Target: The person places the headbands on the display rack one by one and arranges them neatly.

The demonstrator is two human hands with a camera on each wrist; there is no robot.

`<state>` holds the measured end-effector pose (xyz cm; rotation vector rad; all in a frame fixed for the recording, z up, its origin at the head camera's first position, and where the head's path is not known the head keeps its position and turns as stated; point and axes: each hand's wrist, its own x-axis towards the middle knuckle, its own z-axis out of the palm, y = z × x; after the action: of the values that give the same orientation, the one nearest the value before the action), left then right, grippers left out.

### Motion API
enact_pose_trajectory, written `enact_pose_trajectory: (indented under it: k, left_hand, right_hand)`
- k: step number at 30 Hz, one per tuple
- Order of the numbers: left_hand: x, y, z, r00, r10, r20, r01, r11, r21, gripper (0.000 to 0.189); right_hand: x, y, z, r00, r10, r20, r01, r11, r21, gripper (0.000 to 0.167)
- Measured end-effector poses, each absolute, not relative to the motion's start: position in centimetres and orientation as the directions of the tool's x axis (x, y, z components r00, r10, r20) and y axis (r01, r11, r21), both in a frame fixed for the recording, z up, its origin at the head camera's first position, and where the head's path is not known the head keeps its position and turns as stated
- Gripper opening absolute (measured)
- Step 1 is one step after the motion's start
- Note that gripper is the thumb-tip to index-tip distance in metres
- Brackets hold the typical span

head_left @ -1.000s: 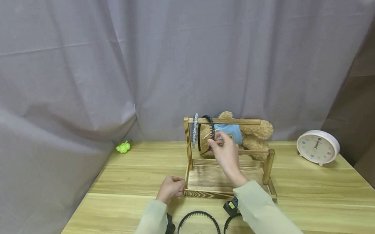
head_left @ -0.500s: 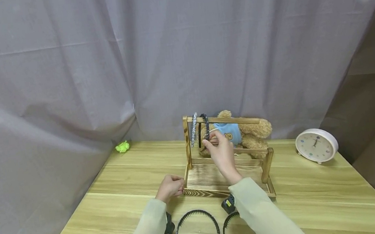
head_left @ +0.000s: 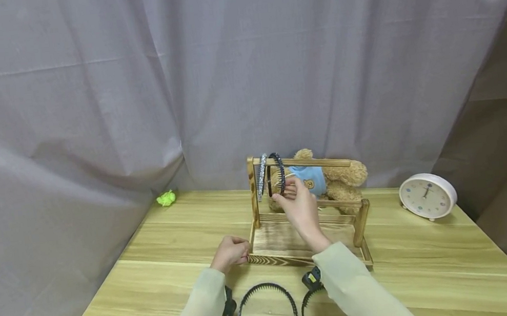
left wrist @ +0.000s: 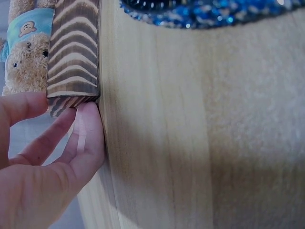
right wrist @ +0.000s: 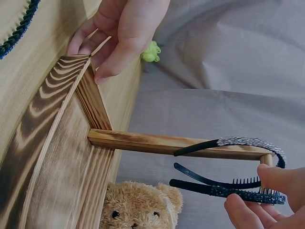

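A wooden rack (head_left: pixel 280 260) with a tray base and an upper rod stands on the table. My right hand (head_left: pixel 303 209) holds a dark sparkly headband (head_left: pixel 280 173) with comb teeth, pinched near one end between thumb and fingers. This headband loops over the rod, just right of a silver glitter headband (head_left: pixel 262 177) hanging by the left post. In the right wrist view, the dark headband (right wrist: pixel 205 188) has its two ends side by side. My left hand (head_left: pixel 230 253) grips the rack's front left corner, its fingertips against the patterned wood (left wrist: pixel 74 52) in the left wrist view.
Two dark toothed headbands lie in front of the rack, one whole headband (head_left: pixel 292 303) and one partly under the right forearm. Behind the rack lies a teddy bear (head_left: pixel 348 174). A white clock (head_left: pixel 429 197) stands right; a bright green object (head_left: pixel 166 198) sits back left.
The dark headband has slid left along the rod toward the silver one, with my right hand moving slightly left too. My left hand stays at the rack corner.
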<state>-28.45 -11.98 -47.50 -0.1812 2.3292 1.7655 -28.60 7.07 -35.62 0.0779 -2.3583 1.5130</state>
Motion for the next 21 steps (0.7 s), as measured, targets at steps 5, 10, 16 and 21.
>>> enact_pose_trajectory:
  k: [5,10,16,21]
  left_hand:
    - [-28.5,-12.0,-47.5,-0.97,0.029,-0.241,-0.224,0.27,0.936,0.036]
    - [-28.5,-11.9,-47.6,-0.969,0.031,-0.247,-0.23,0.268,0.936,0.036]
    - [-28.6,-11.9,-47.6,-0.971,0.025,-0.237,-0.222,0.268,0.938,0.038]
    - [-28.7,-11.9,-47.6,-0.973,0.019,-0.23,-0.216,0.275,0.937,0.037]
  right_hand:
    - [-28.6,7.3,-35.7,-0.942,0.126,0.31,-0.236,0.408,-0.882,0.044]
    - [-28.5,7.6,-36.0,-0.939,0.126,0.321,-0.248,0.402,-0.882,0.043]
    - [-28.2,8.3,-36.1,-0.936,0.125,0.331,-0.258,0.4,-0.88,0.043]
    - [-27.8,9.0,-36.2,-0.938,0.126,0.323,-0.243,0.427,-0.871,0.043]
